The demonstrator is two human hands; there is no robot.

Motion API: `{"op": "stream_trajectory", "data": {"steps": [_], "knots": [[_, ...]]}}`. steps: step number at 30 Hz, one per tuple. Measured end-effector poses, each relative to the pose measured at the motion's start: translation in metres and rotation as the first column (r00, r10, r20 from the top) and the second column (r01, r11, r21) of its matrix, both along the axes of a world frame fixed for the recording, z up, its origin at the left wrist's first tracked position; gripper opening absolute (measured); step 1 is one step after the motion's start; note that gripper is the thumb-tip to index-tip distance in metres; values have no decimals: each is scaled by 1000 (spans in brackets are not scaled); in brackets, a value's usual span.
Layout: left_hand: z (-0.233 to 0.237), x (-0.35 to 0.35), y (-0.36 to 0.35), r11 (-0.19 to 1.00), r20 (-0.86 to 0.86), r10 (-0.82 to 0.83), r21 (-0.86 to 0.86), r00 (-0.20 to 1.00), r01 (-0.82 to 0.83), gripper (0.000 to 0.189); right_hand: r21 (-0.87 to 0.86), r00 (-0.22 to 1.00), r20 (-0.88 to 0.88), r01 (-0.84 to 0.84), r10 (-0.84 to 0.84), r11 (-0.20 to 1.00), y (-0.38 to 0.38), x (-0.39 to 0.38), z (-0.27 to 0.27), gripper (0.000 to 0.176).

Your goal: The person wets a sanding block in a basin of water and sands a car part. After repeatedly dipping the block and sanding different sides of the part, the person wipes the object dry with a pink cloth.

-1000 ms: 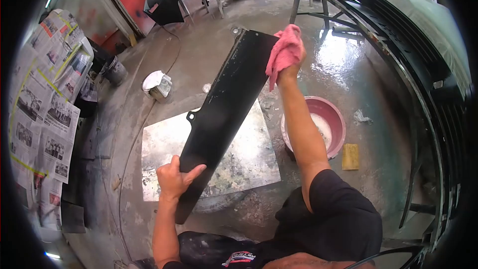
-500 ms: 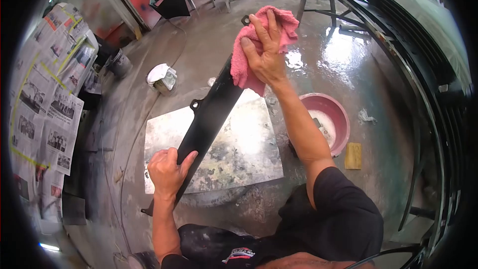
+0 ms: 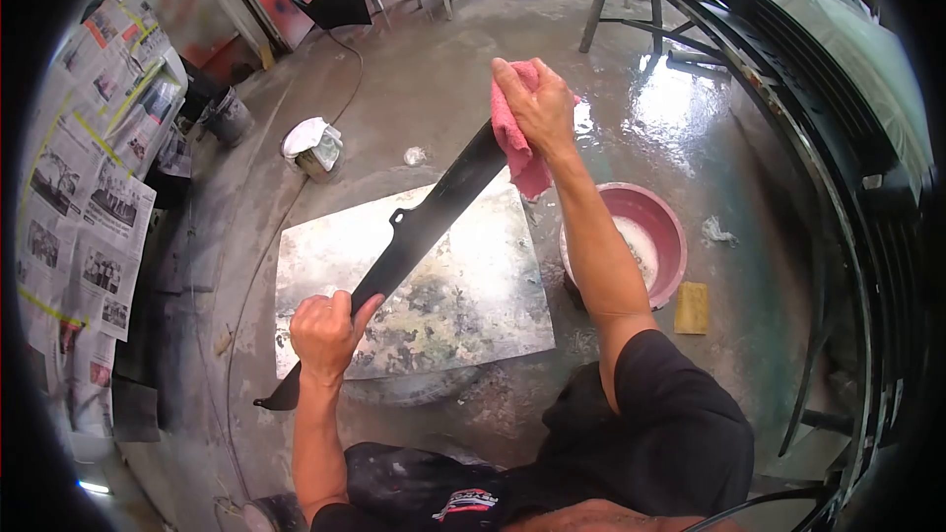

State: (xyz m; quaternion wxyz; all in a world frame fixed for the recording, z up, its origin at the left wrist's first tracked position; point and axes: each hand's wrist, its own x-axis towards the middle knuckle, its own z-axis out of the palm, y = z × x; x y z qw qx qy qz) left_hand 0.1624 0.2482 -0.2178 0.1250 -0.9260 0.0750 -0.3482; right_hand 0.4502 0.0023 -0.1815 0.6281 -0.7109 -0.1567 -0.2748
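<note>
A long black trim panel point(image 3: 434, 205) with a small mounting tab on its edge slants across the view, held above a stained board point(image 3: 473, 286). My left hand point(image 3: 328, 335) is wrapped around its lower part, thumb on the near face. At the upper end, my right hand point(image 3: 540, 110) grips a pink cloth point(image 3: 510, 138) folded over the panel's edge. The cloth hides that end of the panel, and its lower corner hangs free.
Right of the board stands a pink basin point(image 3: 670, 246) with cloudy water, beside a yellow sponge block point(image 3: 692, 308). A cloth-topped can point(image 3: 313, 153) is at the left. Newspaper-covered parts point(image 3: 99, 197) line the left side; a long black bumper point(image 3: 838, 89) curves along the right.
The panel has turned, showing a narrower face. My right hand has moved down slightly, and the cloth has gone from spread flat to wrapped around the panel's end. My left hand keeps its hold.
</note>
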Motion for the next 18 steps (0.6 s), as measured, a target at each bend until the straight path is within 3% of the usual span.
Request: {"op": "stream_trajectory", "data": {"steps": [3,5,6,8,9,11,12,13,15,18], "knots": [[-1,-2,-1,999,-32,14,-29,999,-15,50,-131,998,-38,35,-40,991,2,-1,-5,35],[-1,0,-7,997,-59,13,-71,998,-17,49,120,982,-61,183,-176,976,10,1,-16,41],[0,1,-12,993,-68,-10,-119,998,2,49,119,983,-64,180,-173,976,15,5,-23,41],[1,2,-19,985,-84,-30,-172,996,15,48,281,884,270,306,-381,910,29,16,-35,47],[1,2,-19,985,-83,-23,-170,996,8,48,284,887,270,299,-375,911,38,13,-38,47],[-3,2,-19,989,-77,18,-148,997,-29,48,-9,898,245,380,-366,925,60,-6,-46,54],[-4,3,-19,989,-80,22,-147,997,-34,48,-12,950,170,269,-263,963,69,-17,-48,62],[-6,3,-18,990,-65,38,-133,997,-46,48,-12,951,167,265,-259,964,80,-30,-50,62],[-11,5,-16,991,-54,53,-117,997,-59,47,-145,953,262,197,-154,970,102,-62,-58,68],[-16,6,-13,979,-53,103,-170,993,-110,47,-79,962,263,-59,78,995,127,-111,-61,71]]}}
